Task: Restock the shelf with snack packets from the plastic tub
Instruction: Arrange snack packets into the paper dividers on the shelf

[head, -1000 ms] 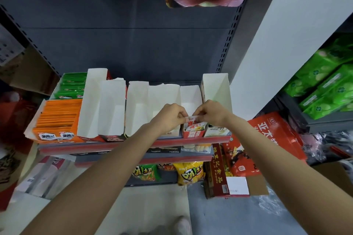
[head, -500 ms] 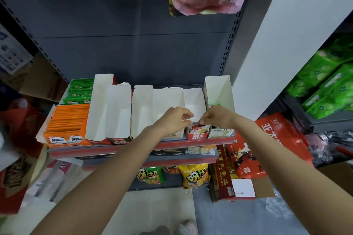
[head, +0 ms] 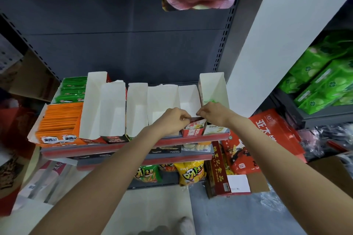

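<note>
We have both hands at the front edge of the shelf, toward its right end. Our left hand has its fingers curled down onto the top of a snack packet, and our right hand pinches the same packet from the other side, so each grip is closed on it. The packet stands in the front of a narrow white display box, second from the right end of the shelf; the box's red printed front face sits right at the shelf's front lip.

To the right of that box, at the shelf's right end, a taller white box shows a little green packaging deep inside. To the left run four more white boxes in a row, their white insides showing. At the shelf's left end, orange packets fill a tray along the front edge, with green packets stacked behind them toward the back edge.

Below the shelf, yellow and green snack bags sit on a lower level, and a red carton stands on the floor beside them. We cannot see the plastic tub.
</note>
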